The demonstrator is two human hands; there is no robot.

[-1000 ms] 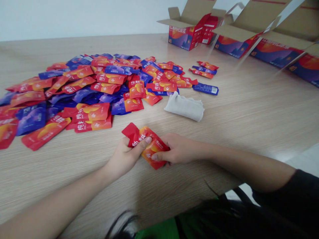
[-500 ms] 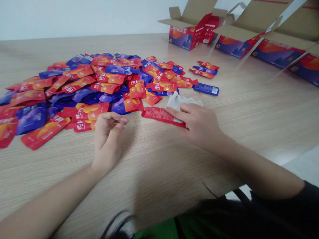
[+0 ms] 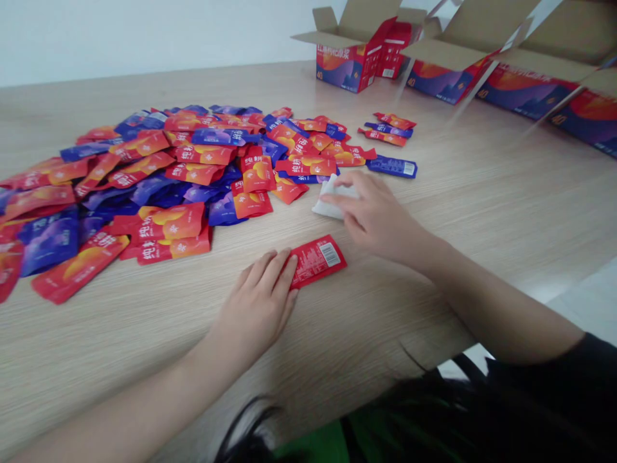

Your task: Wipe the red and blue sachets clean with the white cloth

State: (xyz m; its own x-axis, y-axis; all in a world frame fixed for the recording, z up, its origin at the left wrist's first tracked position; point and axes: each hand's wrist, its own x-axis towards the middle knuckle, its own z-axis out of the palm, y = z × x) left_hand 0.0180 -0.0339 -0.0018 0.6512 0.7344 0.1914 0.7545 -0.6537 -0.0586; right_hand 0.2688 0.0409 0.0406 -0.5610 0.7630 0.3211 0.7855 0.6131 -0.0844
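A red sachet (image 3: 315,262) lies back side up on the table, its barcode label at the right end. My left hand (image 3: 263,292) holds its left end down, the fingers together and covering that part. To the upper right, my right hand (image 3: 376,212) grips a folded white tissue or cloth (image 3: 330,198), apart from the sachet. Which of the two it is I cannot tell. Left of and beyond my hands spreads a large pile of red-orange and blue sachets (image 3: 193,154).
Several open printed cartons (image 3: 340,67) stand along the back right, flaps up. A blue sachet (image 3: 391,166) lies right of the pile, with a small group of narrow sachets (image 3: 388,128) behind it. The wooden table (image 3: 193,360) ends near my body.
The red sachet was under my right hand and the white tissue; it now lies nearer me, under my left hand. My left hand moved right, and the view shifted slightly.
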